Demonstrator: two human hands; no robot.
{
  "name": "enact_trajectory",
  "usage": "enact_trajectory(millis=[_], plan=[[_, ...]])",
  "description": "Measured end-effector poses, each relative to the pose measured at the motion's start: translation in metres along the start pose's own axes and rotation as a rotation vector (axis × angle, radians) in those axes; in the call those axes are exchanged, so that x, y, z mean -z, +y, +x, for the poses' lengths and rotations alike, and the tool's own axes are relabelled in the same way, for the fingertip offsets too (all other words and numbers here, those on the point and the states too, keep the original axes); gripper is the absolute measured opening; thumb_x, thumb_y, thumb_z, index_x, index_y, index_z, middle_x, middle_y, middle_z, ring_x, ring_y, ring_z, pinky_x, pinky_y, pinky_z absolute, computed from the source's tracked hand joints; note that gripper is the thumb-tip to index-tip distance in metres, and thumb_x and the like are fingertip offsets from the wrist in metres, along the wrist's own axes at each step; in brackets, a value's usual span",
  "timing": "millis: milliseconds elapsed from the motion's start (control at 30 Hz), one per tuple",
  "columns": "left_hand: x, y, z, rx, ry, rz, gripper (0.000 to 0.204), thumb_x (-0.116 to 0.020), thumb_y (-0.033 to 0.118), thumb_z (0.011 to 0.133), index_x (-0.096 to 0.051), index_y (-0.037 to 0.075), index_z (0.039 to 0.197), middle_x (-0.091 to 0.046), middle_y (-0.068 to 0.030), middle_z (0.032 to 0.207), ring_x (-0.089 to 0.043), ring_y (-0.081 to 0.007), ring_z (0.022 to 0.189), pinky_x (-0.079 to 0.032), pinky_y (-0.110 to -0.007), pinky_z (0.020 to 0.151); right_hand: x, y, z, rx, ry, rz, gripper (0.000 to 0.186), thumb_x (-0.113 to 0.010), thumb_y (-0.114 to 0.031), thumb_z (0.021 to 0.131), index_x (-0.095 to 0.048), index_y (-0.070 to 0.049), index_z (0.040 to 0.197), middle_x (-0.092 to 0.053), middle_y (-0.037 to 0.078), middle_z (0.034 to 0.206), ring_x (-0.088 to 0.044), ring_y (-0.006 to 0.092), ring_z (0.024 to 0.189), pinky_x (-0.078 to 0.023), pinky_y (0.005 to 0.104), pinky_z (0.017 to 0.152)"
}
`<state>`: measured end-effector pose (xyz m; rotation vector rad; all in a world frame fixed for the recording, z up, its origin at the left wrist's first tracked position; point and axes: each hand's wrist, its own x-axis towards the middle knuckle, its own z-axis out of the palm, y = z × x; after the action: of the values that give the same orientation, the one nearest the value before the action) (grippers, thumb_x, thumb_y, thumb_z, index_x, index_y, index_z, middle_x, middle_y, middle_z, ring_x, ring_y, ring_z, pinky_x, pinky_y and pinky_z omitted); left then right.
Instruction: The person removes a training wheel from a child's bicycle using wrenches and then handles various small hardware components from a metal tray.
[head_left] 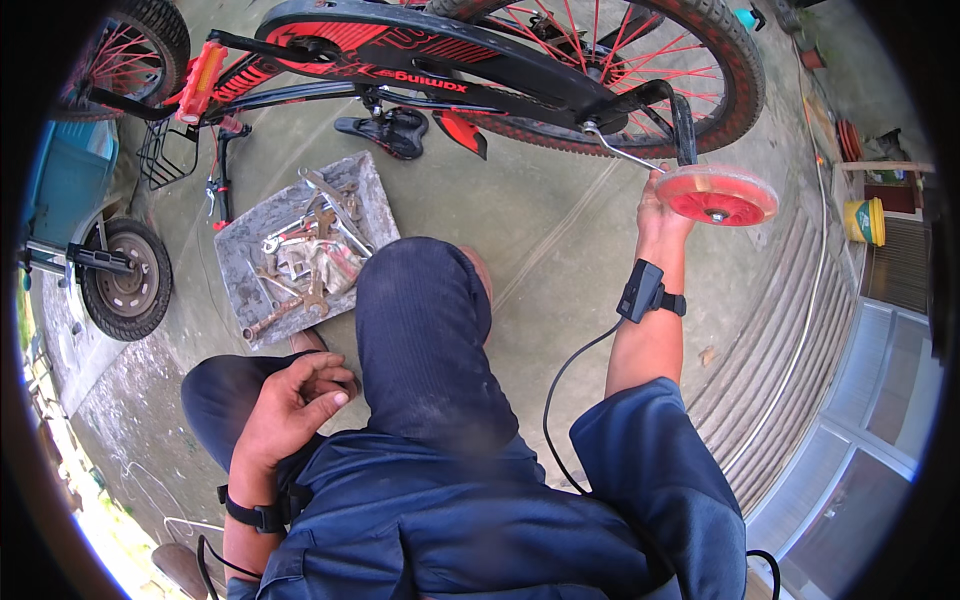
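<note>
My right hand [655, 207] reaches up to the bicycle's rear axle, closed around the end of a slim metal wrench [628, 150]. The wrench's other end sits on the axle nut. Right beside that hand is a red training wheel [715, 195] with a clear rim, which hides some of the fingers. Its black bracket [684, 130] runs to the axle of the spoked rear wheel [725, 75]. My left hand [300, 395] rests by my left knee, fingers loosely curled, with nothing seen in it. The black and red bicycle frame [420, 65] lies across the top, upside down.
A grey tray [235, 265] of rusty wrenches and a rag stands left of my knee. Past it are the bicycle's saddle [400, 130] and handlebar [222, 180]. A blue vehicle's wheel [125, 280] is at far left. A yellow bucket [865, 221] stands at right, near ridged steps [770, 340].
</note>
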<state>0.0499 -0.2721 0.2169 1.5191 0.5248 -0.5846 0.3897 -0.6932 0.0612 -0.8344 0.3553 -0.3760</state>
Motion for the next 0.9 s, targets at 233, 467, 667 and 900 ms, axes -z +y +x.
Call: enact_trajectory(millis=[233,467,667,900], plan=[[0.005,-0.005,-0.003,0.017,0.029,0.011,0.043,-0.064,-0.005,0.089,-0.052,-0.003,0.13,-0.066,-0.0115,0.112,-0.064,-0.0156,0.097,-0.052,-0.029,0.089,-0.022,0.003,-0.049,-0.251,0.077,-0.03,0.022,-0.055,-0.027,0.098,-0.057,-0.005,0.098,-0.065,0.012,0.097,-0.065,0.021,0.076,-0.056,0.0279,0.064],[0.012,-0.006,-0.003,-0.047,0.04,0.026,0.043,-0.067,0.007,0.092,-0.051,-0.003,0.131,-0.067,-0.0135,0.114,-0.065,-0.0133,0.095,-0.053,-0.027,0.082,-0.076,0.013,-0.166,-0.668,-0.204,-0.039,0.027,-0.053,-0.033,0.101,-0.057,-0.008,0.094,-0.068,0.013,0.09,-0.069,0.0217,0.07,-0.057,0.0278,0.06],[0.018,-0.004,-0.014,-0.149,0.112,-0.116,0.045,-0.061,0.014,0.097,-0.046,-0.003,0.135,-0.065,-0.0127,0.115,-0.065,-0.0161,0.097,-0.052,-0.03,0.086,-0.128,0.019,-0.244,-0.88,-0.481,-0.101,0.03,-0.05,-0.035,0.102,-0.055,-0.005,0.102,-0.068,0.017,0.091,-0.071,0.0221,0.07,-0.06,0.0274,0.06],[0.028,-0.019,-0.028,-0.205,0.099,-0.162,0.035,-0.047,0.025,0.104,-0.053,0.001,0.129,-0.07,-0.0096,0.102,-0.068,-0.0143,0.087,-0.05,-0.023,0.07,-0.16,0.025,-0.31,-0.952,-0.825,-0.168,0.031,-0.049,-0.034,0.103,-0.056,-0.005,0.111,-0.068,0.018,0.097,-0.071,0.0219,0.075,-0.058,0.0273,0.061]])
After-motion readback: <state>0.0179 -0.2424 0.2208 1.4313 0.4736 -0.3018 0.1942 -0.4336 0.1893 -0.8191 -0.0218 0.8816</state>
